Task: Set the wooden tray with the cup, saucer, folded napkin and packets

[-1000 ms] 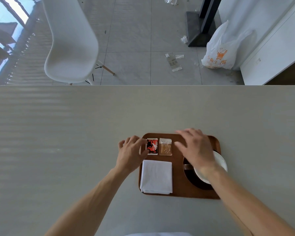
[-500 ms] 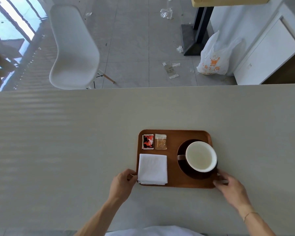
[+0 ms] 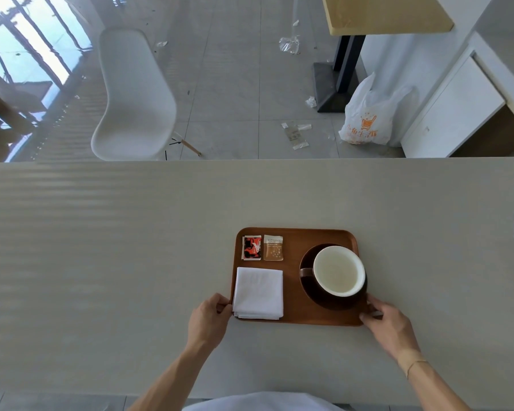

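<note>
On the pale grey table (image 3: 131, 247), the rectangular brown wooden tray (image 3: 294, 298) is sitting fully set, judged complete. The left hand (image 3: 209, 318) and right hand (image 3: 386, 324) are pinching its near corners, fingers curled on the rim, forearms angling inward; next likely calls for a level lift.

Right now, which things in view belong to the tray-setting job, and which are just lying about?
Part of the job:
wooden tray
cup
saucer
folded napkin
red packet
tan packet
left hand and right hand, both gripping the tray's near corners

Just lying about:
white chair
plastic bag
wrappers on the floor
</note>
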A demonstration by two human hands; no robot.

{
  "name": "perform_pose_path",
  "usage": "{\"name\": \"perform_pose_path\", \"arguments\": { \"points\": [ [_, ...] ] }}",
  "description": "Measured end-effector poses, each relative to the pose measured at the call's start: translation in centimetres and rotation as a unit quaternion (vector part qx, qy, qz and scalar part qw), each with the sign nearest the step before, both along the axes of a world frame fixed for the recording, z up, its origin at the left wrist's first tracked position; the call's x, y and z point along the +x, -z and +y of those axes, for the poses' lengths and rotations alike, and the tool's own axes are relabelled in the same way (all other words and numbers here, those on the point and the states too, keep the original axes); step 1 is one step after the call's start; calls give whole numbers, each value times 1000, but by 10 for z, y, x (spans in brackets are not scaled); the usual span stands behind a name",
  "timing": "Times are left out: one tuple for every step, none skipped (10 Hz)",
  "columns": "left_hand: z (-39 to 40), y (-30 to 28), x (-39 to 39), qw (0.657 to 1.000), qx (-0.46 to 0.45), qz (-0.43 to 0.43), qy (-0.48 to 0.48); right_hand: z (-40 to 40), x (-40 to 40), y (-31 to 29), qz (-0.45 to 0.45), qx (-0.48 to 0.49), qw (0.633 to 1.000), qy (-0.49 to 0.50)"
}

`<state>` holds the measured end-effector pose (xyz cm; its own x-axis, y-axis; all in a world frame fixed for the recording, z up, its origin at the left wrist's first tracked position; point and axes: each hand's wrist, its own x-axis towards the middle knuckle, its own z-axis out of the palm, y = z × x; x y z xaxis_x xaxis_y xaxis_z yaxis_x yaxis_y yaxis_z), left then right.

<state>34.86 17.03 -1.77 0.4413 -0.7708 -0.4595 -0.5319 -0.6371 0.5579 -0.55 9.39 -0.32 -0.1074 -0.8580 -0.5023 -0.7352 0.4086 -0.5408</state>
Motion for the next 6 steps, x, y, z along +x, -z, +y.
{"name": "perform_pose_path", "arguments": {
  "points": [
    [4,-2,0,1000,1,-5,-1,1,1,-1,-8,4,1000,-4],
    [9,-2,1,1000,5,-8,-6,1,4,0,-5,4,1000,-10],
    [13,-2,4,1000,8,-8,-19,2,7,-2,-10,0,1000,-12],
    [14,-1,6,1000,14,0,-22,3,9,-1,-10,7,1000,-18],
    [13,-3,9,999,28,14,-26,-1,6,-8,-24,23,999,-34],
    [7,-13,12,999,13,23,-39,-10,4,-25,-26,-12,1000,2]
  ]
}}
